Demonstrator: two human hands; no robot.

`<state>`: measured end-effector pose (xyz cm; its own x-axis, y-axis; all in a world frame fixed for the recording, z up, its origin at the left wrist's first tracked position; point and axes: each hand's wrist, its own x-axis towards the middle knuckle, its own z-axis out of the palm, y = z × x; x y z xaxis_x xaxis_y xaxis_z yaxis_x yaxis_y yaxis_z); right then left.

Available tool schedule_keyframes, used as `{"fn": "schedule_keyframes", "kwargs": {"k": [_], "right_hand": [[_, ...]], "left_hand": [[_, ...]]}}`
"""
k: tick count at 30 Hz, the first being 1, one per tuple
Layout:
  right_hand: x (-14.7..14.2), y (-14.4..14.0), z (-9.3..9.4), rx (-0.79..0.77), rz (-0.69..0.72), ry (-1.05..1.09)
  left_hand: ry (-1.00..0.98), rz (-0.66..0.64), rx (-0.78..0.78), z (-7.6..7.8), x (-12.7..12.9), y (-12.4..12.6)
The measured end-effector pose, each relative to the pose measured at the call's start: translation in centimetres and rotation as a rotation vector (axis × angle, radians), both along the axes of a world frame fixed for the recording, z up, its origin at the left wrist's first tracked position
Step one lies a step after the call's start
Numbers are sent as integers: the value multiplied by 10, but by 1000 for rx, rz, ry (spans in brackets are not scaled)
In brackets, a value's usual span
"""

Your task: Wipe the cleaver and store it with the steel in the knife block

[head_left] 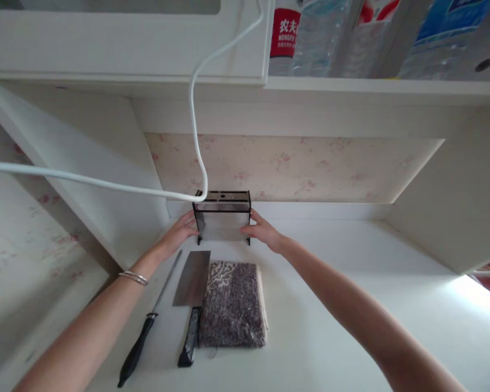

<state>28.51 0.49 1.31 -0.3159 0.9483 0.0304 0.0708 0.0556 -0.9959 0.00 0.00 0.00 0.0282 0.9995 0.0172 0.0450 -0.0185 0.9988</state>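
At the back of the white counter, near the wall, stands a knife rack point(224, 224) with black edges, a pale front panel and slots along its top. My left hand point(183, 230) presses against its left side with the fingers. On the opposite side my right hand point(265, 230) grips the edge, thumb across the front. In front of the rack lie a cleaver point(193, 279) with a black handle, a honing steel point(147, 324) to its left, and a folded brown patterned towel point(232, 305) beside the cleaver on the right.
A white cable point(195, 109) hangs down in front of the cabinet point(126, 49) and bends left, crossing the view just before the rack's top. Several plastic bottles point(318, 38) stand on the shelf above. Side panels bound the counter point(326, 326) at left and right.
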Motion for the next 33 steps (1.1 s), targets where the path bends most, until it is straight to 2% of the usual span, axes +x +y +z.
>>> {"fn": "schedule_keyframes", "kwargs": {"k": [4, 9, 14, 19, 26, 31, 33], "right_hand": [[33, -15, 4, -48, -111, -17], [72, -23, 3, -95, -174, -27], [107, -12, 6, -135, -148, -9], [128, 11, 2, -141, -194, 33], [139, 30, -4, -133, -205, 81], [141, 31, -7, -141, -185, 117], [140, 28, -10, -163, -230, 144]], "left_hand": [[-13, -87, -6, 1, 32, -5], [-46, -148, 5, -3, 74, 4], [-83, -172, 7, -3, 111, 17], [-123, -156, -3, -4, 140, 32], [-155, -119, 11, -10, 159, 50], [-144, -100, 31, -12, 160, 50], [-124, -78, 38, -12, 159, 47]]}}
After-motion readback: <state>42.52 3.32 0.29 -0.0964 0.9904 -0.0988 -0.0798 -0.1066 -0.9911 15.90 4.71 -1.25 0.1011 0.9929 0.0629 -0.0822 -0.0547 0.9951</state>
